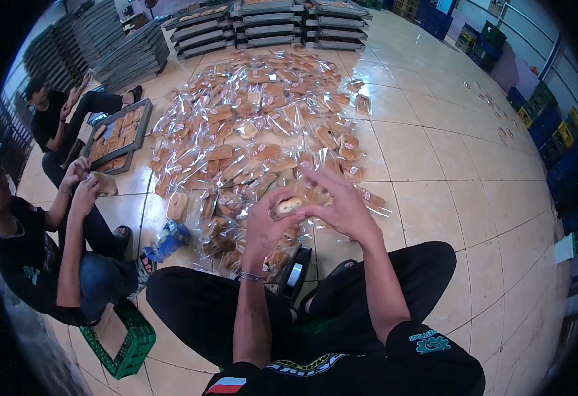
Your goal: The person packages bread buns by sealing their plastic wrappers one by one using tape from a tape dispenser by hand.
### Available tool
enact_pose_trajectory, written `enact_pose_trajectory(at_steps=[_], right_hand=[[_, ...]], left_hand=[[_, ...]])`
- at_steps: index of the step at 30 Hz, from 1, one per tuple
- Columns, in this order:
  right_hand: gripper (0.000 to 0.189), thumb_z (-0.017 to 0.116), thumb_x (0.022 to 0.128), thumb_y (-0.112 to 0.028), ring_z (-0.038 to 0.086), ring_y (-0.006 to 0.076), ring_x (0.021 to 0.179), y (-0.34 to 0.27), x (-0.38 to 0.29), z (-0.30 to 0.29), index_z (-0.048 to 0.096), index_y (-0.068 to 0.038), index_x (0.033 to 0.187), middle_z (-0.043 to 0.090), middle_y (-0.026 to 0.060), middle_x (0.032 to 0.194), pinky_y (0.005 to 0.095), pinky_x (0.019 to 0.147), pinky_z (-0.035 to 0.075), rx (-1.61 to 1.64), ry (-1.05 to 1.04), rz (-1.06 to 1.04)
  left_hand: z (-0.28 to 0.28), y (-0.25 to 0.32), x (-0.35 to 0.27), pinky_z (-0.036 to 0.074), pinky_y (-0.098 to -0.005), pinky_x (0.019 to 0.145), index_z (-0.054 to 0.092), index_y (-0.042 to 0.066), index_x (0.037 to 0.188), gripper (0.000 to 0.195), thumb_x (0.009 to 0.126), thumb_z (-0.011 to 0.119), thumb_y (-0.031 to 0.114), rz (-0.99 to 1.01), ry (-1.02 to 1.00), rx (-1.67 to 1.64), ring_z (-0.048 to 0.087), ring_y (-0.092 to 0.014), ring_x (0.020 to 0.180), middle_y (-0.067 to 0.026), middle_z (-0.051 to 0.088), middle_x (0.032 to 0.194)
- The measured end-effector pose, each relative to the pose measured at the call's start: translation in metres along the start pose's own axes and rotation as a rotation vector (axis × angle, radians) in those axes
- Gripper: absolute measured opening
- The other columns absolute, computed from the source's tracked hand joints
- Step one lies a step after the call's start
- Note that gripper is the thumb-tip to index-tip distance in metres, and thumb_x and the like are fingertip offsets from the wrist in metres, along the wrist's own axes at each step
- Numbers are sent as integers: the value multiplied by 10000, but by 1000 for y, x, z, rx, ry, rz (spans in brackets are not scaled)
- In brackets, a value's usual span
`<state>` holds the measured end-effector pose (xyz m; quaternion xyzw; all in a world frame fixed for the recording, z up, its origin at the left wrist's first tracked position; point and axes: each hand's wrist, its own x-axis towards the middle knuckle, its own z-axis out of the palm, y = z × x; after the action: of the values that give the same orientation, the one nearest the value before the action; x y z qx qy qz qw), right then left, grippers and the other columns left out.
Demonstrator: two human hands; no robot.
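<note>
In front of my knees I hold a bread roll [289,205] in a clear plastic bag between both hands. My left hand [263,218] is curled around its left end. My right hand [341,200] grips the bag's other side, its thumb near the roll and its fingers arched above. Just below, a black device that looks like a tape dispenser [294,274] stands on the floor between my legs. Right beyond my hands spreads a large heap of bagged bread [249,163]. My hands hide part of the heap's near edge.
To my left, a seated co-worker [26,247] holds a bread piece [105,183]; another person [51,116] sits beyond, beside a tray of bread [120,131]. A green crate [138,341] and a blue plastic packet [169,240] lie nearby. Stacked metal trays [267,27] stand behind the heap.
</note>
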<state>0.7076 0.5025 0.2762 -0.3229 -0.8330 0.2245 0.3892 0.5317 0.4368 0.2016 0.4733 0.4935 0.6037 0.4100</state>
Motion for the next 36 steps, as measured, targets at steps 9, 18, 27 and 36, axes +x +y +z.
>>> enact_pose_trajectory(at_steps=[9,18,27,36], right_hand=[[106,729,783,-32,643,137,682,103,-29,21,696,-5,881,661,89,735,296,617,492,1169,-184,598],[151,679,799,-45,665,221,702,68,-20,40,599,-20,924,639,108,774,361,614,524,167,132,436],[514,747,884,-150,647,160,917,9,-9,3,471,-19,1297,590,68,1083,287,815,534,931,228,304],[509,641,969,-212,575,176,1120,10,-16,22,458,3,1393,625,108,1213,322,980,450,758,-235,294]], left_hand=[[-7,13,10,484,-259,900,531,19,1312,543,836,776,108,179,389,-133,581,-125,1090,-76,620,1192],[20,-2,-7,477,-322,915,563,62,1230,541,764,828,138,-74,-83,335,608,-188,1035,-48,646,1062],[42,13,1,512,-339,941,482,32,1303,561,806,731,-45,207,334,-144,610,-212,1099,-107,603,1189],[16,38,-4,520,-316,961,435,1,1386,579,867,690,-26,51,6,-410,618,-193,1118,-122,594,1268]])
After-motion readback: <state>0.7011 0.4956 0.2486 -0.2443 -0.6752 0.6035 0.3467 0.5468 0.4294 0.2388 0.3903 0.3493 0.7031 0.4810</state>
